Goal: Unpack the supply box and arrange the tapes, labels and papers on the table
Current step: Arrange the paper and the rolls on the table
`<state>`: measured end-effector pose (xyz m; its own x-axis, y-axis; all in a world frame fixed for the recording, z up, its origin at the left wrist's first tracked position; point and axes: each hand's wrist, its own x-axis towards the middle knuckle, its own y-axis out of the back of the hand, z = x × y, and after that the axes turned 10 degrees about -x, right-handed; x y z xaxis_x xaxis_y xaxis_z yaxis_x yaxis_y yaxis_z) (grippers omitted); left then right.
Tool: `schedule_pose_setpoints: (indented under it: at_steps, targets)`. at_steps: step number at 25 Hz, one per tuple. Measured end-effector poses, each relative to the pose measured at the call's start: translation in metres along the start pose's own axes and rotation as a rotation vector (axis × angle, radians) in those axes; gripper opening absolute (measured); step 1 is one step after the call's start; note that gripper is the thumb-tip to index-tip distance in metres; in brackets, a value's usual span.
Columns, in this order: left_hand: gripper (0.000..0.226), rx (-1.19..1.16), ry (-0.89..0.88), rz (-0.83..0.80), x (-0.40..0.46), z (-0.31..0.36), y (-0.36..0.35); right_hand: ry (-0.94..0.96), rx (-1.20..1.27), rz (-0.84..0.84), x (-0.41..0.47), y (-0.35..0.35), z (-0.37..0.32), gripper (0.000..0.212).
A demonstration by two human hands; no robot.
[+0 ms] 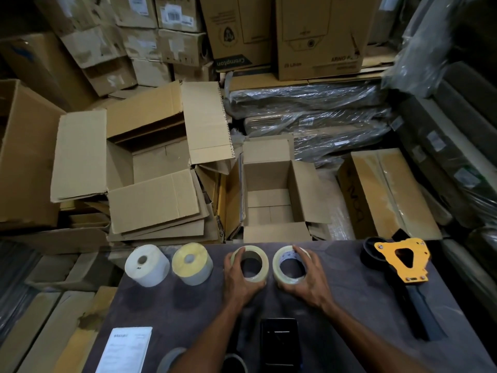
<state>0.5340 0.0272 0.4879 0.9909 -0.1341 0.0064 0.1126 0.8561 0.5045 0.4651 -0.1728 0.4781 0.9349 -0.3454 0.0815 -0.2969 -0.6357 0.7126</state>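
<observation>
Hands grip one clear tape roll each: I see my left hand (pixel 240 278) curled round the left tape roll (pixel 251 262), my right hand (pixel 306 281) clamped on the right tape roll (pixel 290 265), the rolls just beside each other. At nine o'clock stand a white label roll (pixel 146 265) and a yellow label roll (pixel 192 263). At three o'clock lies the tape dispenser (pixel 403 261) (yellow plate up). A printed paper (pixel 125 348) lies at seven o'clock on the table (pixel 349 319).

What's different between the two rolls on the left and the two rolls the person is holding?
The white label roll and yellow label roll are tall, solid and small-holed; the two tape rolls are flat, translucent, wide-holed rings. The label rolls stand untouched; the left hand and right hand each hold a tape roll. All four form one row.
</observation>
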Motion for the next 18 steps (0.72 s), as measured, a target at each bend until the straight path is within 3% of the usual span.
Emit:
schedule_pose_setpoints:
  at_steps: [7, 14, 18]
  targets:
    - [0.088, 0.019, 0.035, -0.023, 0.000, 0.000, -0.001, -0.013, -0.006, -0.015, 0.003, 0.000, -0.002, 0.098]
    - [0.112, 0.020, 0.107, -0.187, 0.007, 0.004, 0.013, -0.042, -0.012, -0.087, 0.002, 0.002, -0.003, 0.103]
    - [0.120, 0.007, 0.101, -0.179, 0.002, 0.008, 0.025, -0.102, -0.008, -0.119, -0.003, 0.009, -0.009, 0.109]
